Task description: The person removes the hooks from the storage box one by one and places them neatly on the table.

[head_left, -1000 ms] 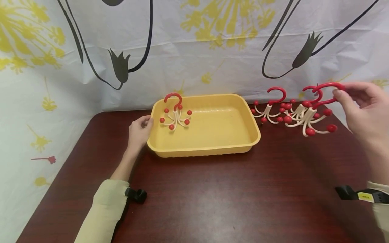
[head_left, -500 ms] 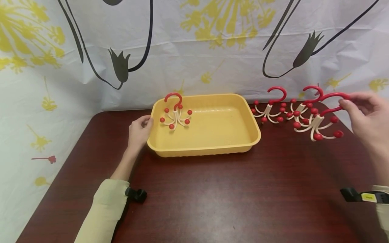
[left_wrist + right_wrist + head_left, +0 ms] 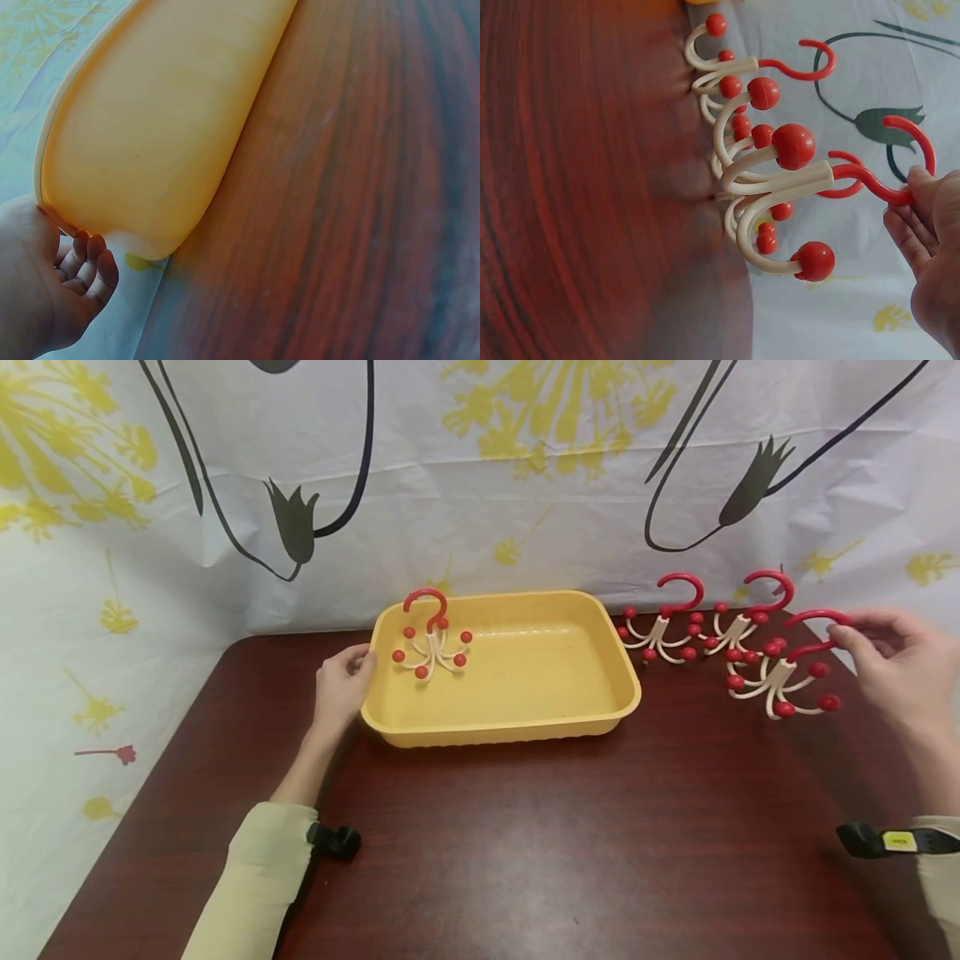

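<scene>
Move slowly: the right hand [image 3: 900, 668] pinches the front hanger [image 3: 795, 181] by its red hook [image 3: 874, 187], the left hand [image 3: 341, 689] grips the tray [image 3: 502, 737], and the hanger maybe touches the tabletop [image 3: 525, 843].

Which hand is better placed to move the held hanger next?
Probably the right hand: it pinches the hanger by its red hook. The left hand holds the left end of the yellow tray.
</scene>
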Demonstrator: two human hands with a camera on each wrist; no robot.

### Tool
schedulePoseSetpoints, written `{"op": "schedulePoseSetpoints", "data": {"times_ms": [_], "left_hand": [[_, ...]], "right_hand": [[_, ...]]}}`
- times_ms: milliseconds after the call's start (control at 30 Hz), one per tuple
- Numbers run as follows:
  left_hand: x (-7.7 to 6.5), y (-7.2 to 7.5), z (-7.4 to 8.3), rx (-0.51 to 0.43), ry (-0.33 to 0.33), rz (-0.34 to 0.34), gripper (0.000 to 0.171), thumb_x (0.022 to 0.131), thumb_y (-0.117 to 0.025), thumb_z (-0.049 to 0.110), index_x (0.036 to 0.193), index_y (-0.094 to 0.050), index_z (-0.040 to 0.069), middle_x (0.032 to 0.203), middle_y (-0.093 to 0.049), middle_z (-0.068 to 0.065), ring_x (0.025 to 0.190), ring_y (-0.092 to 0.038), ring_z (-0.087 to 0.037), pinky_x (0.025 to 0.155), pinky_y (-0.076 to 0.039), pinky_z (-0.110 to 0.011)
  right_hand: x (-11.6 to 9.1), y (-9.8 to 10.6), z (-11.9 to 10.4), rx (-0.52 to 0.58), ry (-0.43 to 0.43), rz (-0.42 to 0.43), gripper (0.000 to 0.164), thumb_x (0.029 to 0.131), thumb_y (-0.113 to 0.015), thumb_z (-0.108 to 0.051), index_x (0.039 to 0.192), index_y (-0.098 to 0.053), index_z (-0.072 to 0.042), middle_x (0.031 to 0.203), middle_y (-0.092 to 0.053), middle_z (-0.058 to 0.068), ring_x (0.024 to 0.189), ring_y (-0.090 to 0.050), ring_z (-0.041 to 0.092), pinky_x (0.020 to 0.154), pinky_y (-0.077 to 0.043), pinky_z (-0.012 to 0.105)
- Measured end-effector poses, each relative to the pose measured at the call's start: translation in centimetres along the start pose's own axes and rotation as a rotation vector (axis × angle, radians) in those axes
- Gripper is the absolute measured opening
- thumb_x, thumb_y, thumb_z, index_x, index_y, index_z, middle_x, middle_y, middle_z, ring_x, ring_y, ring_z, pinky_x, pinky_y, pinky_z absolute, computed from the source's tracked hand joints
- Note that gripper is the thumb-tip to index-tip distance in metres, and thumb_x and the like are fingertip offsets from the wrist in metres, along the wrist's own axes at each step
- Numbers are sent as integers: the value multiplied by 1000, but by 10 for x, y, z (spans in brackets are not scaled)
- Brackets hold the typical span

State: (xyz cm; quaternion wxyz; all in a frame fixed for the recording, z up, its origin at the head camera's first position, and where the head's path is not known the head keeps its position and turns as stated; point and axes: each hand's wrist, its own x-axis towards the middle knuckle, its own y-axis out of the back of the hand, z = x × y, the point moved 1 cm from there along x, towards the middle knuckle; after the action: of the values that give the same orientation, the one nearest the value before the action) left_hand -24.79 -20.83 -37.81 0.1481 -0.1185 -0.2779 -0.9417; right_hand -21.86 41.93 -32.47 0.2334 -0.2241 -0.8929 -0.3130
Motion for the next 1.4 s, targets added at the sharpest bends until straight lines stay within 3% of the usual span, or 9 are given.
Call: {"op": "schedulePoseSetpoints", "data": {"times_ms": [200, 533, 767, 1200, 1400], "left_hand": [[1, -1, -1, -7, 14, -5, 33, 100, -59, 18, 122, -70, -4, 97, -72, -19, 79, -62, -21, 67, -45, -17], [2, 0, 0, -17, 18, -11, 33, 101, -59, 19, 122, -69, -4, 98, -72, -19, 79, -62, -20, 66, -45, -16], [1, 1, 0, -12, 15, -7, 34, 100, -59, 20, 122, -70, -4, 98, -72, -19, 80, -63, -21, 67, -45, -17], [0, 1, 0, -12, 22, -10, 35, 100, -59, 20, 123, -69, -4, 99, -72, -19, 81, -63, -22, 68, -45, -16], [-1, 0, -1, -20, 26, -18, 34, 101, -58, 20, 124, -69, -3, 99, -71, -19, 82, -63, -23, 67, -45, -16]], "right_hand": [[-3, -1, 11, -98, -31, -25, 10, 97, -66, -12, 106, -68, -17, 87, -54, -32, 76, -54, -18, 71, -39, 0], [-2, 0, 21, -99, -98, -42, 11, 97, -67, -17, 108, -69, -21, 85, -54, -34, 75, -53, -19, 70, -38, 0], [-2, 1, 21, -109, -94, -58, 15, 98, -66, -16, 107, -65, -28, 86, -52, -36, 77, -52, -20, 71, -38, 0], [-4, 5, 18, -3, -74, -139, 21, 96, -68, -9, 112, -69, -22, 91, -59, -32, 80, -57, -17, 69, -41, 1], [-1, 7, 14, 99, -63, -125, 26, 96, -66, -3, 117, -70, -18, 96, -63, -28, 85, -60, -14, 76, -41, 1]]}}
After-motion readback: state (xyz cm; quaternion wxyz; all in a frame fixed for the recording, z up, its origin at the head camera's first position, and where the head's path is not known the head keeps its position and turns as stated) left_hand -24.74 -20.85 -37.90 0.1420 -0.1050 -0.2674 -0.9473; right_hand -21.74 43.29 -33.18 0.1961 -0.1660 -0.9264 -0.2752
